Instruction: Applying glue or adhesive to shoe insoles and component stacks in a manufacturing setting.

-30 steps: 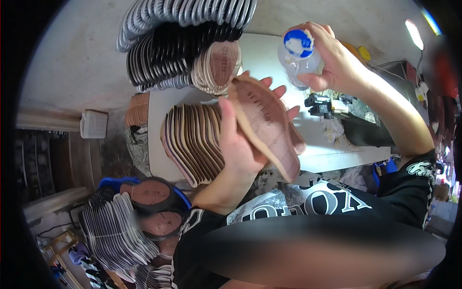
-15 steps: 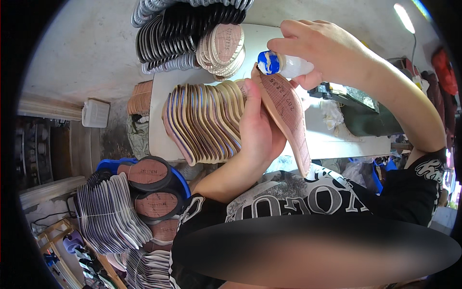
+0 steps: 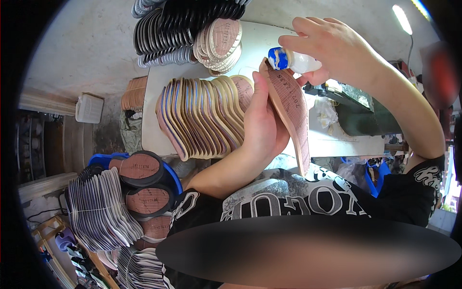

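Note:
A pinkish-brown insole (image 3: 294, 108) stands tilted in my left hand (image 3: 265, 118), the thumb along its near edge and the fingers behind it. My right hand (image 3: 323, 45) is closed on a small translucent white bottle (image 3: 304, 63) with a blue top smeared with a pale substance. That blue top is at the insole's upper end; whether it touches is hard to tell. Left of my left hand, a row of similar insoles (image 3: 204, 118) stands on edge on the white table (image 3: 153, 96).
Behind the row are stacked oval insoles (image 3: 224, 41) and black sole-shaped pieces (image 3: 175, 29). Bundled soles (image 3: 103, 209) and a blue tub (image 3: 177, 179) are at the lower left. A dark green machine (image 3: 368, 115) and a crumpled plastic bag (image 3: 326, 113) sit to the right.
My hands, the insole and the bottle have shifted slightly right in the picture, while the table and stacks have shifted slightly left. Both grips are unchanged.

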Action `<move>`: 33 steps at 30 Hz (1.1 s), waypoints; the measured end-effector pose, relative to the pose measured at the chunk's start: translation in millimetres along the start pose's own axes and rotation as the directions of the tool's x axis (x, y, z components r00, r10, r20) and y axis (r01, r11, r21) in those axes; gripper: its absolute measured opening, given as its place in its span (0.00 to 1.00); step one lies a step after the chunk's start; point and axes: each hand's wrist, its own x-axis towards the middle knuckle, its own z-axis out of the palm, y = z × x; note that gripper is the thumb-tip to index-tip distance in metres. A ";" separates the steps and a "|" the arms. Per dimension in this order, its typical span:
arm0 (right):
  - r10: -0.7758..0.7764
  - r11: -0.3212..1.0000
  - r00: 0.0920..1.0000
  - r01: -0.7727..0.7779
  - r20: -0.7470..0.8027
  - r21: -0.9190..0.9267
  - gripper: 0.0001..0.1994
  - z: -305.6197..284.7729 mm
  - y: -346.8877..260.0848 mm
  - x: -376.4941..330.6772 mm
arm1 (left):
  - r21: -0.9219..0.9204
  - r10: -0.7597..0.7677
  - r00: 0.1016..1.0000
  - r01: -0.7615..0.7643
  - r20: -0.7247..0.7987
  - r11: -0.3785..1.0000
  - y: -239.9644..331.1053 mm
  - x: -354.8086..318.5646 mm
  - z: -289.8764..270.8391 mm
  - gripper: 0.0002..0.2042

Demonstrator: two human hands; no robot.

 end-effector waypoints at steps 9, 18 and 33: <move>-0.032 0.999 0.999 0.033 0.040 -0.030 0.33 -5.6 1.7 -3.9 | -0.101 0.027 0.999 -0.023 0.036 0.995 -3.7 -1.4 4.6 0.27; -0.044 0.988 0.996 0.055 0.080 -0.143 0.33 -4.6 0.5 -2.3 | -0.148 0.020 1.000 -0.018 0.011 0.989 -4.5 -2.6 4.7 0.28; -0.043 0.989 0.996 0.053 0.076 -0.139 0.31 -5.8 2.0 -1.1 | -0.149 0.016 0.999 -0.011 0.036 0.989 -6.0 -2.2 4.2 0.29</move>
